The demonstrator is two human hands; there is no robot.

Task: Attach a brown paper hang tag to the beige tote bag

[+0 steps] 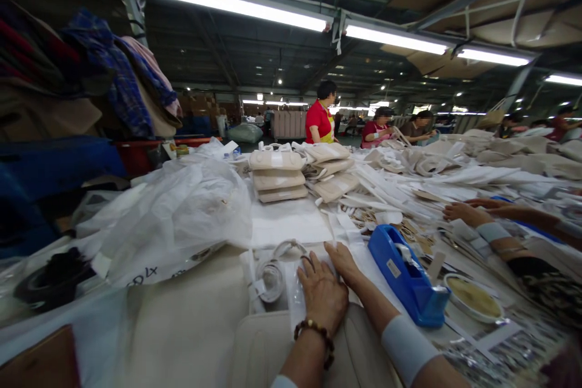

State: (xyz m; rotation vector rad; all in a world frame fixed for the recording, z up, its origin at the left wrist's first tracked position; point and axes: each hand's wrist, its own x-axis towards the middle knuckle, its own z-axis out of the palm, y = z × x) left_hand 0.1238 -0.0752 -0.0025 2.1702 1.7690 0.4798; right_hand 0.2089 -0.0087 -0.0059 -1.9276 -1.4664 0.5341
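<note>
Bright overhead tubes (pixel 236 3), blurred edges

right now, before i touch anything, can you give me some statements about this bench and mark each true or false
1. The blue tape dispenser stands to the right of the left hand and the right hand. True.
2. The beaded bracelet is worn on the right. False: the beaded bracelet is worn on the left.
3. A coiled cable lies to the left of both hands. True.
4. The plastic bag lies beyond the dispenser's right side. False: the plastic bag lies left of the cable.
</note>
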